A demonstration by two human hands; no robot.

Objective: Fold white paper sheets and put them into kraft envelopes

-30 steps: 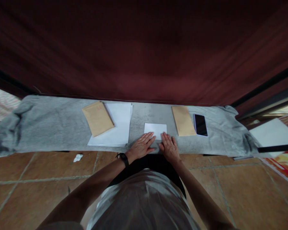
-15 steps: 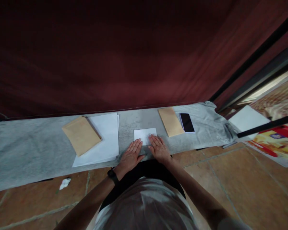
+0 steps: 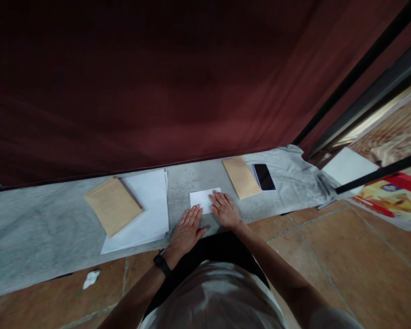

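Note:
A small white folded-looking paper (image 3: 200, 197) lies flat on the grey cloth. My left hand (image 3: 187, 230) is flat, fingertips on the paper's lower left corner and its thumb apart. On the right side of the same sheet rests my right hand (image 3: 225, 209), with fingers stretched out. To the left, a stack of white sheets (image 3: 154, 205) lies under several brown envelopes (image 3: 113, 205). Another brown envelope (image 3: 241, 177) lies to the right, touching or nearly touching a dark-screened phone (image 3: 264, 177).
The narrow surface with the grey cloth (image 3: 48, 228) runs along a dark red curtain (image 3: 178, 100). Black bars (image 3: 356, 73) stand at the right, near a white panel (image 3: 349, 169) and a red and yellow box (image 3: 393, 196). A crumpled white scrap (image 3: 91, 278) lies on the tiled floor.
The view has tilted slightly, so the things at left sit lower. My right hand has slid a little up and left over the paper; my left hand stays at its corner.

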